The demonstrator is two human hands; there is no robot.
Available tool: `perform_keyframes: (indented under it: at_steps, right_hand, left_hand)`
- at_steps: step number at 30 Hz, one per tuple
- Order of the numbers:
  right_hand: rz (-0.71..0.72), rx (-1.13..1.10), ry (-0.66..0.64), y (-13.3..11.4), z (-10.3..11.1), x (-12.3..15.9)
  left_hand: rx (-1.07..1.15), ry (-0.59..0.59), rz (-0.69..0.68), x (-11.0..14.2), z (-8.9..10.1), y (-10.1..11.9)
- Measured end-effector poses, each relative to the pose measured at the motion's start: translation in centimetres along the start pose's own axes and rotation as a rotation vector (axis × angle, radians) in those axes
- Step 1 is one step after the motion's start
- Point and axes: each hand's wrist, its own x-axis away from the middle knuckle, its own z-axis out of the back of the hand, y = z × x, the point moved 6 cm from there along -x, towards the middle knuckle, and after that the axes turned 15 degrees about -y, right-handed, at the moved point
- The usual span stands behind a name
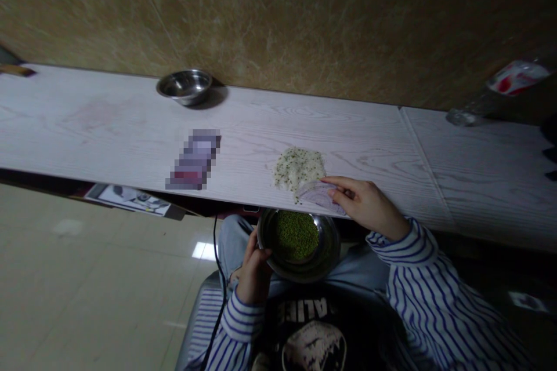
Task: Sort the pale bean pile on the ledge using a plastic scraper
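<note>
Left fingers (253, 248) curled on steel bowl (304, 273) of mung beans (297, 236), right fingers (337, 185) closed on pale folded sheet (317, 196)

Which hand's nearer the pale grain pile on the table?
Right. The right hand is at the near edge of the pile; the left hand is farther off, below the table edge, holding a metal bowl.

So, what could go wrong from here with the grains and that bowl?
The pale grain pile sits close to the near edge of the table, so the right hand and the flat purple-tinged piece it holds could push grains over. The steel bowl in the left hand looks tilted, so its green beans might slide out.
</note>
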Motion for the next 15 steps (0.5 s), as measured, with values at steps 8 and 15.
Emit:
perform_keyframes:
  at_steps: [8, 15]
  right_hand:
    - [-0.009, 0.003, -0.009, 0.48, -0.03, 0.5]
    - [-0.009, 0.004, -0.02, 0.32, -0.33, 0.43]
  left_hand:
    - [0.005, -0.012, 0.002, 0.05, -0.02, -0.06]
    - [-0.022, 0.003, 0.016, 0.07, 0.16, -0.1]
